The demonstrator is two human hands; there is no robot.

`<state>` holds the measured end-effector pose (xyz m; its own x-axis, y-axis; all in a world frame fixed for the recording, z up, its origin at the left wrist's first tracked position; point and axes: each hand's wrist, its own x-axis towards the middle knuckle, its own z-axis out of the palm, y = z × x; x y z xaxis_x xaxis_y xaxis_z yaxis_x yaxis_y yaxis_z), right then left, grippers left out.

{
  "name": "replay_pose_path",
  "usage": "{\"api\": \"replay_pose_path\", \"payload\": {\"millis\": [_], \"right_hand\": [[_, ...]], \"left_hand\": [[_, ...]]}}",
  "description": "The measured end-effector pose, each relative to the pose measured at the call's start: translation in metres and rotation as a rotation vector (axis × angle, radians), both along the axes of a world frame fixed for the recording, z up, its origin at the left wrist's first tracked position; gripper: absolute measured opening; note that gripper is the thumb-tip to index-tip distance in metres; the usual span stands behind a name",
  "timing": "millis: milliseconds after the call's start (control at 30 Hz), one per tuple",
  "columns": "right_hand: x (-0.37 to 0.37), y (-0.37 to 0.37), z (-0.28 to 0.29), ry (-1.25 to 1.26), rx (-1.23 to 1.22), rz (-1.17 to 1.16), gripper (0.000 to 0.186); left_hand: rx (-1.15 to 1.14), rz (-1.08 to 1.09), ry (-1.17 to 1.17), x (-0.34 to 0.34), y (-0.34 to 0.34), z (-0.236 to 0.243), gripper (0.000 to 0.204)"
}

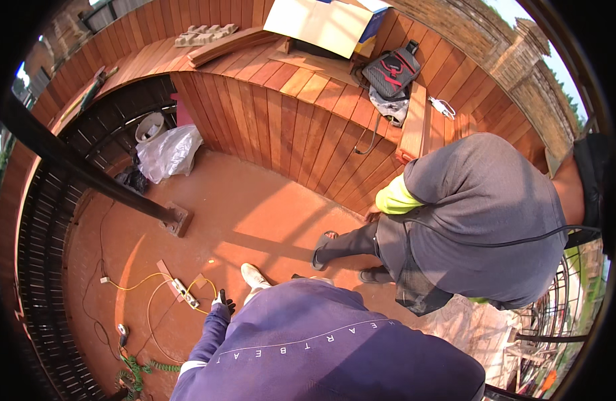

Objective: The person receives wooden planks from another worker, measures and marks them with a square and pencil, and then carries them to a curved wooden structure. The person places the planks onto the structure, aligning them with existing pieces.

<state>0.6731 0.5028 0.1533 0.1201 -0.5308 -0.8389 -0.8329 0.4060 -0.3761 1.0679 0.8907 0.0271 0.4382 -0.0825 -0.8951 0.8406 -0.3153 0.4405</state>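
Observation:
My left hand (224, 303), in a dark glove with some white on it, hangs low beside my purple top. Its fingers are apart, and nothing shows in them. Closest to it is a yellow cord (214, 289), which seems to pass just behind the fingers. That cord runs to a white power strip (185, 293) lying on the reddish floor near some small wood offcuts (165, 269). My right hand is out of sight.
A co-worker (481, 214) bends over close on my right. A slanting black post (87, 167) meets the floor at left. Ahead curves a wooden bench (254, 110) bearing planks (234, 45), a cardboard box (314, 27) and a backpack (391, 70). A plastic bag (169, 152) and green coiled hose (131, 374) lie left.

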Motion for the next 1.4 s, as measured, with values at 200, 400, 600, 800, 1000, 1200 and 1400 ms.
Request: {"api": "replay_pose_path", "payload": {"millis": [200,400,600,800,1000,1200,1400], "right_hand": [[0.066,0.021,-0.027,-0.213,0.007,-0.409,0.033],[0.099,-0.094,0.001,-0.834,-0.297,-0.761,0.035],[0.116,-0.227,0.094,-0.998,-0.385,-1.276,0.067],[0.117,-0.342,0.118,-1.109,-0.502,-1.625,0.052],[0.092,-0.356,0.140,-0.799,-0.941,-1.353,0.019],[0.108,-0.329,0.145,-1.012,-0.724,-1.327,0.026],[0.120,-0.323,0.177,0.009,-0.889,-0.715,0.044]], "left_hand": [[-0.139,-0.164,-0.050,0.188,-0.116,0.053,0.071],[-0.519,-0.529,0.082,0.192,-0.341,0.156,0.061],[-0.935,-0.960,0.257,0.070,-0.507,0.270,0.059],[-0.847,-1.161,0.328,0.007,-0.635,0.292,0.062],[-0.777,-1.120,0.328,-0.026,-0.693,0.306,0.064],[-0.809,-1.113,0.392,-0.017,-0.701,0.291,0.068],[-0.841,-1.164,0.456,-0.001,-0.711,0.287,0.065]]}}
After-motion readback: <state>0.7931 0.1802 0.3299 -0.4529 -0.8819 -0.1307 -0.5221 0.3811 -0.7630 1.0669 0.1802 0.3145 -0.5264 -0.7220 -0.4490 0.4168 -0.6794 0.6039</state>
